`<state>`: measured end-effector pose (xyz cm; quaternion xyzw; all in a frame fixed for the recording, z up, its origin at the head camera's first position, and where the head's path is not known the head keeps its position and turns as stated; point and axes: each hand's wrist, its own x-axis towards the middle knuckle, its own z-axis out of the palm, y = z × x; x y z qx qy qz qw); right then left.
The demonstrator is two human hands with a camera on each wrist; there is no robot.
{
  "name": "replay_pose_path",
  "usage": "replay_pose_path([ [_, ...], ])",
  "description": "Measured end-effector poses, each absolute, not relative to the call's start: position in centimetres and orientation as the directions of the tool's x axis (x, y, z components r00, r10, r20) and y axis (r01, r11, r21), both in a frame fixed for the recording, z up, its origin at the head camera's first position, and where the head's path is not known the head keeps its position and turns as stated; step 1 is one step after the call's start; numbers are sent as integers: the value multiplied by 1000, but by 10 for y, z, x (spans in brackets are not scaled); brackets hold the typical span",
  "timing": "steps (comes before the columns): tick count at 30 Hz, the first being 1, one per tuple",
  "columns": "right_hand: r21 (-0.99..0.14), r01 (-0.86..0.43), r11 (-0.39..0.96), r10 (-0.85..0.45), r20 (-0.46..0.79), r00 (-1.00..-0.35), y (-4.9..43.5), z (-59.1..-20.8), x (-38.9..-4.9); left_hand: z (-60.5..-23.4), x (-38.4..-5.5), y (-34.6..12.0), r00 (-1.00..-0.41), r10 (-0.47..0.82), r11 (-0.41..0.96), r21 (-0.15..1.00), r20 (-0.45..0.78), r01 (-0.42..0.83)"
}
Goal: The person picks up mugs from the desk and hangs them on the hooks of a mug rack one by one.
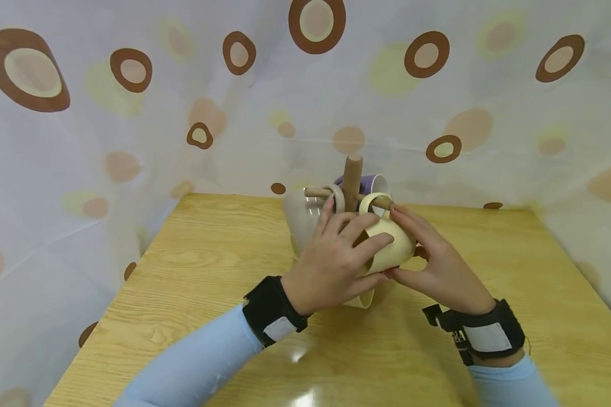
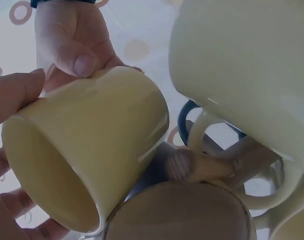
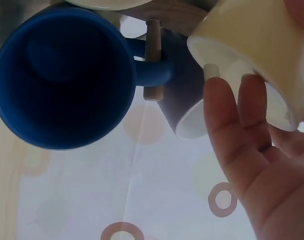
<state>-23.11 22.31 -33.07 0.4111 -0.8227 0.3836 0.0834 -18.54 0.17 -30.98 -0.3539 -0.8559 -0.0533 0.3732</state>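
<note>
A pale yellow mug tilts sideways at the right of a wooden mug tree, its handle looped around a peg. My left hand holds the mug at its open end, fingers spread over the rim. From the other side my right hand grips the mug near its base, thumb low and fingertips up by the peg's end. The left wrist view shows the yellow mug between both hands. Its rim also appears in the right wrist view, with fingers against it.
On the tree hang a grey mug, a purple mug and a blue mug. Another pale yellow mug shows low under the left hand. The wooden table meets a patterned cloth behind.
</note>
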Motion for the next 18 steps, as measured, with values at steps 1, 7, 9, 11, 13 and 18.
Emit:
replay_pose_path([
  [1, -558, -742, 371, -613, 453, -647, 224, -331, -231, -311, -185, 1, -476, 564, 741, -159, 675, 652],
  [7, -539, -743, 397, -627, 432, -648, 227, -331, -231, -315, -186, 0, -485, 542, 725, -90, 686, 683],
  [9, -528, -754, 392, -634, 439, -637, 227, -330, -232, -316, -187, 0, -474, 536, 715, -78, 699, 694],
  [11, -507, -771, 386, -639, 455, -620, 227, -328, -233, -316, -189, -1, -452, 537, 698, -74, 712, 713],
  [13, -492, -780, 386, -642, 464, -610, 227, -325, -234, -315, -191, -1, -429, 539, 680, -74, 725, 730],
  [18, -495, -782, 378, -657, 452, -604, 227, -318, -238, -314, -193, -5, -401, 528, 650, -52, 749, 758],
])
